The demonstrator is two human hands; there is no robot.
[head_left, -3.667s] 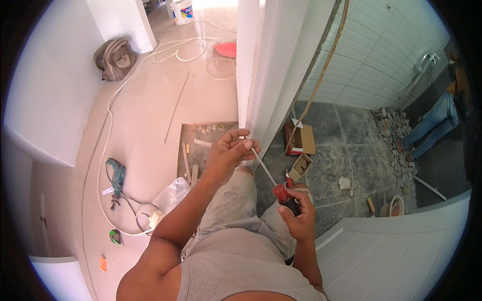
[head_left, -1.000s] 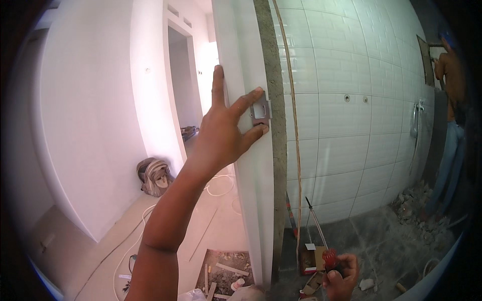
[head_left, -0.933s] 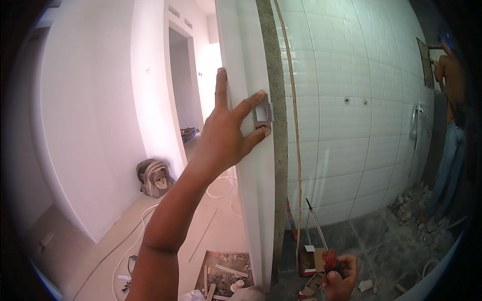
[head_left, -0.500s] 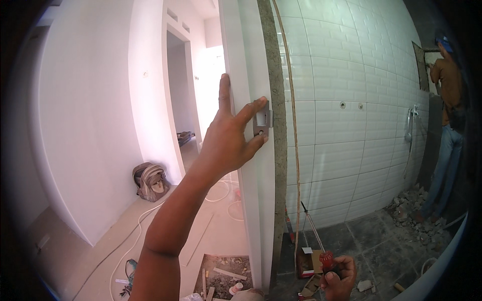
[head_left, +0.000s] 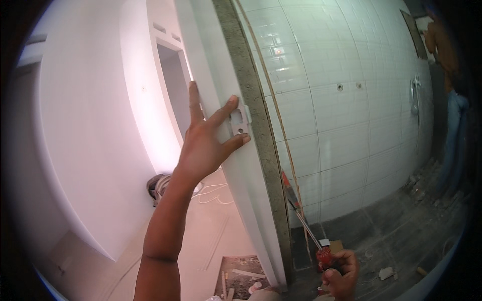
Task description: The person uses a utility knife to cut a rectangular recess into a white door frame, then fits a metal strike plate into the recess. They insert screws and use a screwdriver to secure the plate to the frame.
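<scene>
A small metal strike plate [head_left: 236, 118] with a square opening and a screw hole lies against the white door frame [head_left: 256, 205]. My left hand [head_left: 203, 143] holds it there between thumb and forefinger, one at each end, while another finger reaches round the frame's left edge. Lower right, my right hand [head_left: 343, 273] is closed round the red and black handle of a screwdriver [head_left: 324, 257]. Its long shaft points up and left, well below the plate. Whether a screw sits in the plate's lower hole, I cannot tell.
A thin wooden strip [head_left: 275, 95] hangs along the raw frame edge, beside a white tiled wall [head_left: 346, 130]. A red and grey tool [head_left: 289, 189] leans below. Another person [head_left: 447, 55] stands far right near rubble [head_left: 427, 188]. A bag [head_left: 158, 186] and a debris-filled floor hole [head_left: 241, 273] lie left.
My view has tilted, so the door frame now slants and appears farther left. My left hand stays on the strike plate. The screwdriver remains in my right hand, its shaft leaning further left.
</scene>
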